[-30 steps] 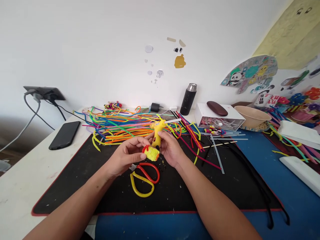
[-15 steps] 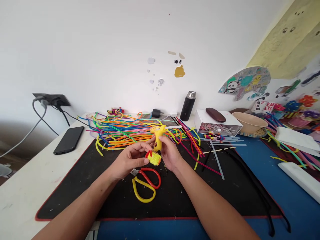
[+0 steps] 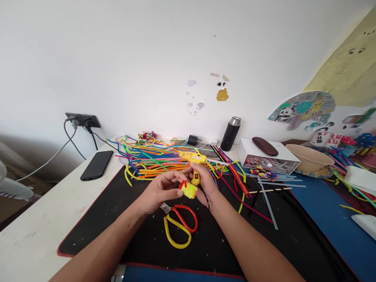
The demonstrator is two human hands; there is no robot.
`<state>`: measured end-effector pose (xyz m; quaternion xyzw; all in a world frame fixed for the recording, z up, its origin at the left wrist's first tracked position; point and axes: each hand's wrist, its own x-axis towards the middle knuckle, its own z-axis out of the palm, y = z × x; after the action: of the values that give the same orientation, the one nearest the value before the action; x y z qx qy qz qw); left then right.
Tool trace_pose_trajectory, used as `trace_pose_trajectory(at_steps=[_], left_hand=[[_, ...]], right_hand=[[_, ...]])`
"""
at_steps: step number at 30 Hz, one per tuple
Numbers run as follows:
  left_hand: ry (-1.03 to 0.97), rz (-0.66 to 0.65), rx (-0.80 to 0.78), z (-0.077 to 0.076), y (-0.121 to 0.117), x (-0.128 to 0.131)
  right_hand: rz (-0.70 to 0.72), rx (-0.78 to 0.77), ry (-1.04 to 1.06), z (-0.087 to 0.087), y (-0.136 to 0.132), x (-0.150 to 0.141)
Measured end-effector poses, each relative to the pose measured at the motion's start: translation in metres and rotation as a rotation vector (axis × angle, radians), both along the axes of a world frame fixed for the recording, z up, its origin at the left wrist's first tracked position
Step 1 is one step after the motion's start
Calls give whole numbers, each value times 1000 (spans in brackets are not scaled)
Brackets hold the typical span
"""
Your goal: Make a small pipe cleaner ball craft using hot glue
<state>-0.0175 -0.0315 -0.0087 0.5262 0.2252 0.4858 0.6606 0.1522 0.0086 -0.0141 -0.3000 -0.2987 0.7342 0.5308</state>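
Between the thumb and fingers of my left hand is a small yellow pipe-cleaner piece with red and orange at its ends. My right hand is wrapped round the handle of a yellow glue gun, whose nozzle points left. A pale glue stick sticks out of its back. The gun's handle sits close beside the yellow piece; whether they touch I cannot tell. Below my hands, scissors with one red and one yellow handle lie on the black mat.
Many coloured pipe cleaners spread behind my hands. A black phone lies at left. Along the back stand a black flask and a white box with a brown case on top. Clear glue sticks lie at right.
The glue gun has turned in my right hand, its body now lying more level with the nozzle to the left. The whole view has shifted, so things appear farther right and lower.
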Motion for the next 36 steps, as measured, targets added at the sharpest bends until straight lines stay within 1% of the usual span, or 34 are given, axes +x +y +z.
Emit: trace_pose_trajectory(at_steps=[2,4,6,8,10,12,14,18,25,29,36], left_hand=[[-27,23,-24,1,1,0],[-53,108,-44,1,4,-1],[-91,262,-58,-1,9,-3],[-126,436,-69,-3,16,-6],[-92,586,-57,-7,23,-9],[-39,695,-21,-10,29,-11],[16,757,19,-11,32,-13],[108,820,94,-12,32,-15],[208,833,157,-12,30,-17],[280,840,210,-13,29,-16],[441,853,307,-15,25,-15]], right_hand=[[-18,31,-20,0,-2,4],[29,68,-57,3,-4,13],[26,114,-63,8,-5,24],[-19,148,-52,13,-5,32],[-39,182,-62,16,-6,35],[-28,230,-96,18,-8,33],[2,290,-145,18,-13,30],[59,367,-271,15,-21,24],[133,374,-455,10,-31,16],[135,366,-522,8,-33,15],[113,363,-580,9,-34,14]])
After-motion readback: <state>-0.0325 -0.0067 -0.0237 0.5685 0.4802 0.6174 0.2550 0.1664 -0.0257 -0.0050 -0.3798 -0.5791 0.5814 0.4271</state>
